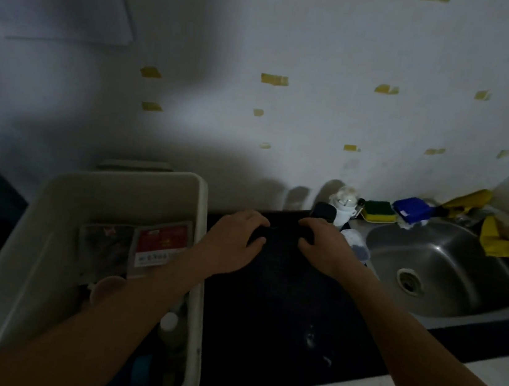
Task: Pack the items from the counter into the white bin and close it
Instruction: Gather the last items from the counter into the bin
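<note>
Left grip (235, 242) and right grip (325, 250) were both curled round one dark item (273, 235) on the worktop (280, 309), between bin (151, 176) and sink (444, 266). Too dim to tell what the item was. Bin was open, with packets (160, 245) and a bottle (169, 327) inside.

Dark counter (278, 319) – white bin (139, 176) on L end, dark item (279, 240) mid-back, white jar (343, 209) + clear tub (356, 242) by the wall – steel sink (465, 253) set in at R.
</note>
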`<action>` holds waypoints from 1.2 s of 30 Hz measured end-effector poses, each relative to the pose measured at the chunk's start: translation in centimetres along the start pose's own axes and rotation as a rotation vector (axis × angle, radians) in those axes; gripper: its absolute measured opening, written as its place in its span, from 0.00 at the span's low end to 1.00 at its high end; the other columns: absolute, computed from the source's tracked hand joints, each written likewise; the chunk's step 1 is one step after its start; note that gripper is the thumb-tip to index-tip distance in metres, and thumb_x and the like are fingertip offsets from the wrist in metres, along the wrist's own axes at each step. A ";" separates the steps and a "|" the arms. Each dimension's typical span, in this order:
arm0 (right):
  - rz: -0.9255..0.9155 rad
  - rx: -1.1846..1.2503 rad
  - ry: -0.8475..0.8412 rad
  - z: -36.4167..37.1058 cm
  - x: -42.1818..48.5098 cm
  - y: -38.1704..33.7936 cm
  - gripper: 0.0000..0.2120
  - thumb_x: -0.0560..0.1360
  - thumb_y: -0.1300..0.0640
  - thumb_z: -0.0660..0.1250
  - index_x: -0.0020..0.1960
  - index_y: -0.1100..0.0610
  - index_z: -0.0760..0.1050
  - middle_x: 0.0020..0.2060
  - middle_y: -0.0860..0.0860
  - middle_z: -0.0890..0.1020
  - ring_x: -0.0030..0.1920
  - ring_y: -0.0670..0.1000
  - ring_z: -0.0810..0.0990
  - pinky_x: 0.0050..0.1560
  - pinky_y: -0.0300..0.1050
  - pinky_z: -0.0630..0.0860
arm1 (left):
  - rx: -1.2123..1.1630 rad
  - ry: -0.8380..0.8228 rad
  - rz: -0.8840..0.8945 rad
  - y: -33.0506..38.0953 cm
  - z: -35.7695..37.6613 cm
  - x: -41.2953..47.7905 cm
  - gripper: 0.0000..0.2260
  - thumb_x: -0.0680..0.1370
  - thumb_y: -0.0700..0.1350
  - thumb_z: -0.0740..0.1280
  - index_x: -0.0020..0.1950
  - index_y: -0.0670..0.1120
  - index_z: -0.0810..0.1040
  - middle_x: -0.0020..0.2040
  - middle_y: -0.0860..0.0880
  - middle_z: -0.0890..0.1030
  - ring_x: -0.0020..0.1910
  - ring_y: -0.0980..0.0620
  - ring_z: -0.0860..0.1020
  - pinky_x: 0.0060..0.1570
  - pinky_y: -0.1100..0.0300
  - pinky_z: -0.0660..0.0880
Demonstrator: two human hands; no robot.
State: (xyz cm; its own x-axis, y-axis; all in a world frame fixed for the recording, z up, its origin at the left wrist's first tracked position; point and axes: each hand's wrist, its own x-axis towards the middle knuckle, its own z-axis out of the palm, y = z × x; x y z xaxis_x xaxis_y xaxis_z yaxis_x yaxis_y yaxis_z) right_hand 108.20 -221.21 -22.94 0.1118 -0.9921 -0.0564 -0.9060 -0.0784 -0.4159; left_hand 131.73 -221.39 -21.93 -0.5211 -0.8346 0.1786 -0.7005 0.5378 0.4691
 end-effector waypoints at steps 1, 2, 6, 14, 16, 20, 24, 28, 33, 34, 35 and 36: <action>0.010 0.002 -0.001 0.0 0.2 0.8 0.23 0.76 0.53 0.65 0.70 0.55 0.70 0.66 0.55 0.75 0.63 0.56 0.75 0.62 0.52 0.74 | 0.002 -0.006 -0.001 0.2 0.5 0.4 0.16 0.80 0.49 0.63 0.66 0.47 0.73 0.64 0.49 0.75 0.62 0.50 0.73 0.63 0.53 0.70; 0.017 0.003 -0.002 -0.2 0.6 1.9 0.24 0.76 0.53 0.65 0.70 0.55 0.70 0.66 0.55 0.74 0.63 0.56 0.75 0.62 0.52 0.74 | 0.006 -0.012 -0.009 0.5 1.1 1.0 0.16 0.80 0.49 0.63 0.66 0.47 0.73 0.64 0.50 0.75 0.62 0.50 0.73 0.64 0.54 0.70; 0.000 0.007 0.024 -0.3 1.8 4.2 0.24 0.75 0.55 0.65 0.70 0.57 0.70 0.67 0.56 0.73 0.65 0.57 0.73 0.64 0.52 0.72 | -0.004 -0.033 -0.044 0.7 2.6 2.1 0.17 0.80 0.50 0.63 0.67 0.47 0.72 0.66 0.50 0.74 0.63 0.50 0.73 0.64 0.54 0.70; -0.036 -0.157 -0.028 -0.5 5.3 8.2 0.34 0.74 0.52 0.65 0.77 0.53 0.58 0.76 0.55 0.58 0.76 0.59 0.55 0.70 0.60 0.65 | 0.005 -0.049 -0.115 1.6 5.1 3.7 0.17 0.80 0.52 0.61 0.67 0.49 0.72 0.66 0.52 0.73 0.62 0.52 0.72 0.63 0.57 0.69; -0.028 -0.194 -0.075 -0.4 6.0 9.1 0.37 0.75 0.50 0.65 0.79 0.50 0.52 0.78 0.55 0.52 0.78 0.60 0.49 0.71 0.62 0.62 | 0.010 -0.055 -0.124 1.8 5.6 3.8 0.17 0.80 0.52 0.61 0.67 0.49 0.71 0.66 0.53 0.72 0.62 0.53 0.72 0.62 0.57 0.69; -0.047 -0.199 -0.131 -0.2 7.4 10.7 0.38 0.76 0.49 0.64 0.80 0.47 0.48 0.79 0.55 0.48 0.78 0.61 0.47 0.71 0.63 0.62 | 0.030 -0.038 -0.139 2.1 6.2 4.6 0.16 0.80 0.51 0.62 0.66 0.49 0.72 0.65 0.52 0.73 0.61 0.53 0.73 0.60 0.62 0.68; -0.101 -0.143 -0.164 0.3 8.5 11.6 0.35 0.77 0.49 0.65 0.79 0.51 0.53 0.78 0.55 0.54 0.77 0.60 0.54 0.70 0.59 0.66 | 0.041 -0.028 -0.156 2.2 6.6 5.2 0.16 0.79 0.50 0.62 0.66 0.48 0.73 0.65 0.51 0.74 0.61 0.52 0.73 0.60 0.60 0.69; -0.115 -0.010 -0.098 0.9 8.9 11.7 0.30 0.75 0.54 0.70 0.73 0.55 0.64 0.71 0.58 0.63 0.68 0.61 0.68 0.64 0.56 0.72 | 0.029 -0.035 -0.186 2.1 7.1 5.3 0.16 0.80 0.51 0.62 0.66 0.48 0.72 0.65 0.51 0.74 0.61 0.53 0.73 0.59 0.63 0.66; -0.135 0.093 -0.043 1.0 8.8 11.5 0.25 0.72 0.58 0.72 0.66 0.58 0.69 0.61 0.59 0.70 0.58 0.59 0.73 0.58 0.48 0.72 | 0.022 -0.051 -0.196 1.8 7.5 5.8 0.16 0.80 0.51 0.62 0.67 0.49 0.72 0.66 0.52 0.73 0.61 0.53 0.73 0.59 0.62 0.67; -0.138 0.110 -0.031 0.9 8.6 11.5 0.25 0.72 0.58 0.73 0.66 0.58 0.70 0.60 0.58 0.70 0.58 0.58 0.74 0.58 0.47 0.72 | 0.010 -0.051 -0.194 1.8 7.6 6.0 0.17 0.80 0.52 0.61 0.67 0.49 0.72 0.66 0.52 0.73 0.61 0.54 0.73 0.59 0.62 0.67; -0.143 0.122 -0.016 0.9 8.3 11.3 0.25 0.71 0.58 0.73 0.65 0.57 0.70 0.60 0.57 0.70 0.58 0.58 0.74 0.58 0.48 0.73 | 0.002 -0.052 -0.192 1.8 7.6 6.1 0.17 0.80 0.52 0.61 0.67 0.49 0.72 0.66 0.52 0.73 0.60 0.54 0.73 0.59 0.62 0.68; -0.149 0.128 0.006 0.8 8.0 11.1 0.24 0.70 0.56 0.73 0.64 0.57 0.70 0.59 0.56 0.70 0.57 0.57 0.74 0.57 0.49 0.74 | -0.006 -0.054 -0.187 1.8 7.8 6.1 0.17 0.80 0.52 0.61 0.67 0.50 0.72 0.65 0.53 0.73 0.60 0.54 0.73 0.59 0.62 0.68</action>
State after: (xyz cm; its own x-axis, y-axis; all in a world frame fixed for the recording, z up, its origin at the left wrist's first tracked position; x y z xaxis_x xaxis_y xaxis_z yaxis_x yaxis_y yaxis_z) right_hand 99.35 -229.97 -28.79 0.2379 -0.9711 0.0195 -0.8206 -0.2116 -0.5309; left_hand 123.51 -224.63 -26.72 -0.4078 -0.9121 0.0418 -0.7845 0.3734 0.4951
